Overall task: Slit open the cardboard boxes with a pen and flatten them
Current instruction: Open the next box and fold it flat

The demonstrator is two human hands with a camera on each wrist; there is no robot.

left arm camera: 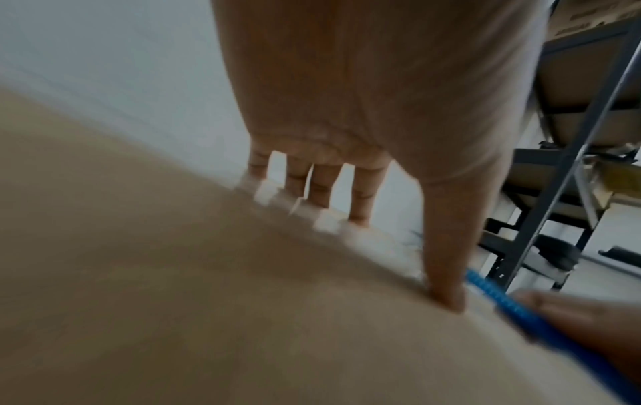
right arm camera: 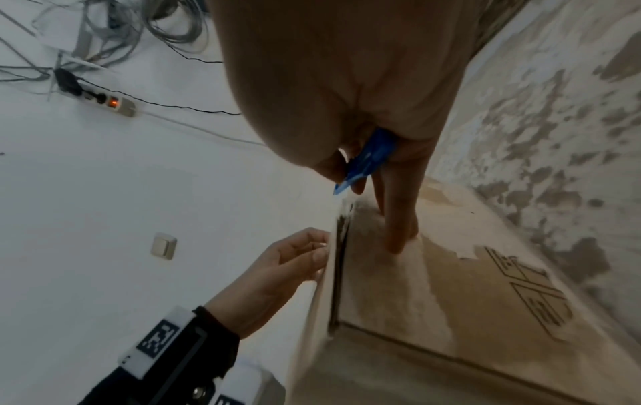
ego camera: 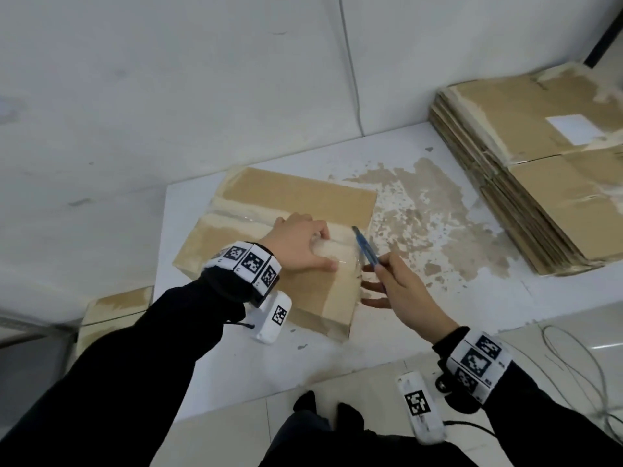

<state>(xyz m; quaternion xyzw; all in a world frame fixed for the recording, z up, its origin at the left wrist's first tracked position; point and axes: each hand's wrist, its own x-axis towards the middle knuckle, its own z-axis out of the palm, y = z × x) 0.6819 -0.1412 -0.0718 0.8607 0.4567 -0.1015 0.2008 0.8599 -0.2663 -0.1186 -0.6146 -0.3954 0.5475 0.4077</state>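
A brown cardboard box (ego camera: 296,193) with a pale taped seam lies on the white table (ego camera: 438,308). My left hand (ego camera: 300,244) rests on its top; the fingers curl down into the seam and the thumb (left arm camera: 447,260) presses on the flap. My right hand (ego camera: 401,291) grips a blue pen (ego camera: 365,246) at the box's right end, tip raised over the seam. Its lower fingers (right arm camera: 399,219) reach out to the box's side (right arm camera: 399,287). The wrist views show the pen (left arm camera: 503,301) beside the left thumb and the pen (right arm camera: 367,161) pinched in the right hand.
A stack of flattened boxes (ego camera: 539,163) lies at the table's back right. Another taped box (ego camera: 114,311) sits low on the left beside the table. Cables (ego camera: 573,358) and a power strip (right arm camera: 111,101) lie on the floor. A metal shelf (left arm camera: 555,191) stands to the right.
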